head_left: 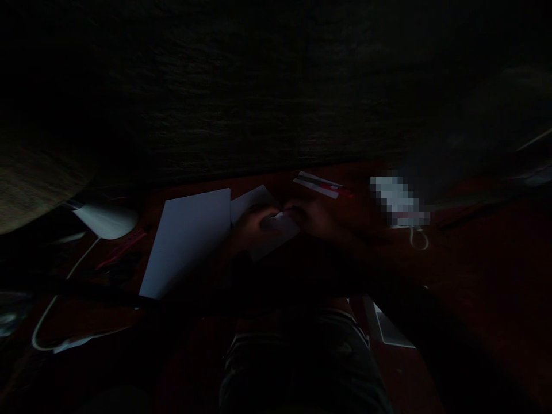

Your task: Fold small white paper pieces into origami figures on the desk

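Observation:
The scene is very dark, which blurs fine detail. My left hand (pixel 253 225) and my right hand (pixel 314 217) meet over a tilted white sheet of paper (pixel 264 248) near the middle. A small pale piece (pixel 278 215), perhaps paper, shows between their fingertips; its kind is too dim to tell. Both hands have curled fingers, closed around or against this piece. Just left of my left hand lies a larger white sheet (pixel 192 238). Beyond my right hand, a red and dark slim tool (pixel 330 186) rests on a narrow white strip (pixel 307 177).
On the left stands a white cone-shaped lamp head (pixel 110 221) with a pale cord (pixel 52 305). Red items (pixel 123 250) lie beside it. A blurred white object (pixel 397 198) with a cord loop sits to the right. A pale-edged flat thing (pixel 392 328) is lower right.

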`<move>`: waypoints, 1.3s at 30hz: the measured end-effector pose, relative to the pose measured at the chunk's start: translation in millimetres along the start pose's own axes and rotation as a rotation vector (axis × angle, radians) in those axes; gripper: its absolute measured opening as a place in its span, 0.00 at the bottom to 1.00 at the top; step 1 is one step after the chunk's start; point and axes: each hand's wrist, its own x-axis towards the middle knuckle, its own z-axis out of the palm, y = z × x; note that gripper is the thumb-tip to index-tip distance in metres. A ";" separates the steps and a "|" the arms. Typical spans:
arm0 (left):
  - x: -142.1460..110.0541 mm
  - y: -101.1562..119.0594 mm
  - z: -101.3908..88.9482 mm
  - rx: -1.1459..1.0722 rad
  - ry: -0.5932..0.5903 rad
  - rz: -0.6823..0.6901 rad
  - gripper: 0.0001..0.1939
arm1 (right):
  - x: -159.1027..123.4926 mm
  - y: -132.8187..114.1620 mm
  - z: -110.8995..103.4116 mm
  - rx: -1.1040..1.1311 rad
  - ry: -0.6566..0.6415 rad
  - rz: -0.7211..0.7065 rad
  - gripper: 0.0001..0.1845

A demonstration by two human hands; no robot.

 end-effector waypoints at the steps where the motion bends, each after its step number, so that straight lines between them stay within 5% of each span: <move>1: -0.1 1.1 0.8 -0.048 0.037 -0.018 0.13 | 0.3 -0.7 0.3 0.052 0.022 0.003 0.07; 6: 1.0 6.8 8.7 -0.319 0.228 -0.145 0.12 | 0.8 -5.7 3.0 0.227 0.047 0.033 0.16; 13: 1.4 14.2 13.6 -0.568 0.183 -0.372 0.19 | 1.1 -7.5 3.0 0.353 -0.023 0.103 0.17; 21: 0.8 24.2 14.8 -0.516 0.154 -0.319 0.22 | 1.5 -8.5 4.5 0.492 -0.074 0.153 0.15; 33: -0.9 20.9 15.4 -0.585 0.113 -0.343 0.22 | 1.3 -2.8 5.4 0.467 0.043 0.096 0.10; 39: -2.6 20.3 14.9 -0.533 0.110 -0.380 0.25 | 1.6 -3.6 8.0 0.452 0.126 0.059 0.16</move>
